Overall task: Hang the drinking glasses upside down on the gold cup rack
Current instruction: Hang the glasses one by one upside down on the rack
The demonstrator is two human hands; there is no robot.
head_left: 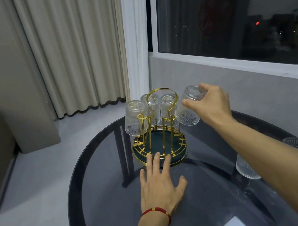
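- The left hand (160,186) lies flat on the dark glass worktop (109,209), fingers spread and holding nothing; a red cord bracelet (157,212) circles its wrist.
- Its fingertips (157,156) reach the near rim of the rack's round green tray (181,156).
- To the right, partly behind the right forearm, two spare ribbed glasses (246,170) stand on the worktop.
- The gold cup rack (162,122) stands on the tray, its looped handle on top.
- Three glasses (135,118) hang upside down on its prongs at the left and back.
- The right hand (209,105) has its grip closed around the base of a fourth glass (187,109), tilted mouth-down at the rack's right side; whether it sits on a prong I cannot tell.
- Behind are a pale curtain (73,50) and a dark window (236,11).
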